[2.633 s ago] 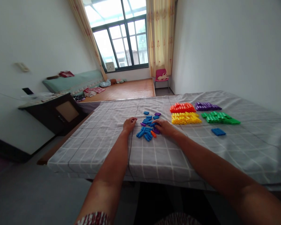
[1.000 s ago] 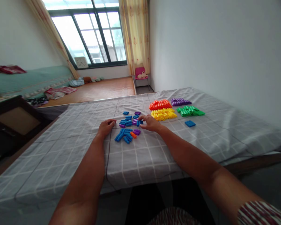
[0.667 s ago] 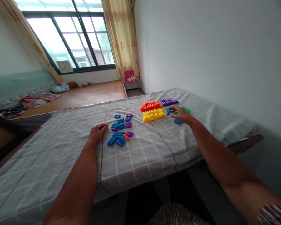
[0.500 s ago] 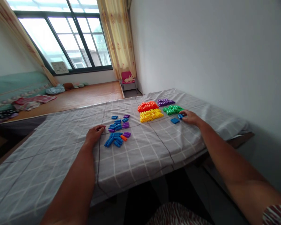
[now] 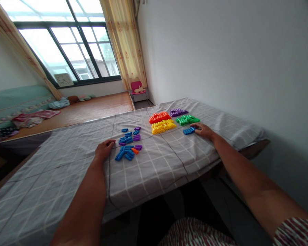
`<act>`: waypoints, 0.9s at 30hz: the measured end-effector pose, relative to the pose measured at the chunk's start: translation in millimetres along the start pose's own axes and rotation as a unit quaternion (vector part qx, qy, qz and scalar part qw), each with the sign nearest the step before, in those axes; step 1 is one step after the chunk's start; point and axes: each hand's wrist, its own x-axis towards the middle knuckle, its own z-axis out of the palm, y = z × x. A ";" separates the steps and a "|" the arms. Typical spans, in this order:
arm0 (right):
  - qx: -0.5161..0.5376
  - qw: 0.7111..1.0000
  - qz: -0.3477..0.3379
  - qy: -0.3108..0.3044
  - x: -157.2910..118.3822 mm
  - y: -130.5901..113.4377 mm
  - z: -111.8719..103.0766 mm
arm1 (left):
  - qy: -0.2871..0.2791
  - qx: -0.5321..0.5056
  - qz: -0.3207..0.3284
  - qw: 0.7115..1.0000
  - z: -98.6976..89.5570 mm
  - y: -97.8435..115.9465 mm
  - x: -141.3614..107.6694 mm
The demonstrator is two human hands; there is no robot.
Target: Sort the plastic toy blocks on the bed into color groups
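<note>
My right hand (image 5: 204,131) has its fingertips closed on a small blue plastic tube at the right end of a short row of blue tubes (image 5: 188,131). The fingers partly hide that end of the row. My left hand (image 5: 104,149) rests on the cloth with its fingers curled together, and nothing shows in them. Just right of it lie loose blue tubes (image 5: 121,154), a few purple tubes (image 5: 136,137) and one orange tube (image 5: 135,150). Beyond the blue row sits a stack of green tubes (image 5: 187,119).
Stacks of red-orange tubes (image 5: 159,117), yellow tubes (image 5: 163,126) and purple tubes (image 5: 178,112) stand toward the table's far side. A grey checked cloth (image 5: 154,167) covers the table. The white wall (image 5: 220,61) runs along the right, and a pink chair (image 5: 137,87) stands beyond.
My right hand has moved slightly left and brought its blue tube against the blue row, closing the gap. My left hand stays beside the loose tubes. The camera view has shifted a little.
</note>
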 end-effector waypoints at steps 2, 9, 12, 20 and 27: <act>-0.003 1.000 -0.008 -0.005 0.3 3.1 2.2 | -0.004 0.004 0.000 1.000 -0.4 0.4 -0.4; -0.014 1.000 -0.019 -0.004 1.2 6.5 5.6 | -0.006 0.006 0.004 1.000 1.1 -0.1 -0.8; -0.012 1.000 -0.019 -0.009 1.0 3.9 5.2 | -0.008 0.007 0.003 1.000 2.3 -1.3 0.5; -0.025 0.995 -0.035 0.093 -3.0 -8.0 4.3 | -0.016 0.017 0.002 1.000 4.1 1.7 -3.8; -0.021 0.981 -0.182 0.067 6.4 -118.3 69.7 | -0.020 0.009 -0.004 1.000 6.5 5.3 -6.5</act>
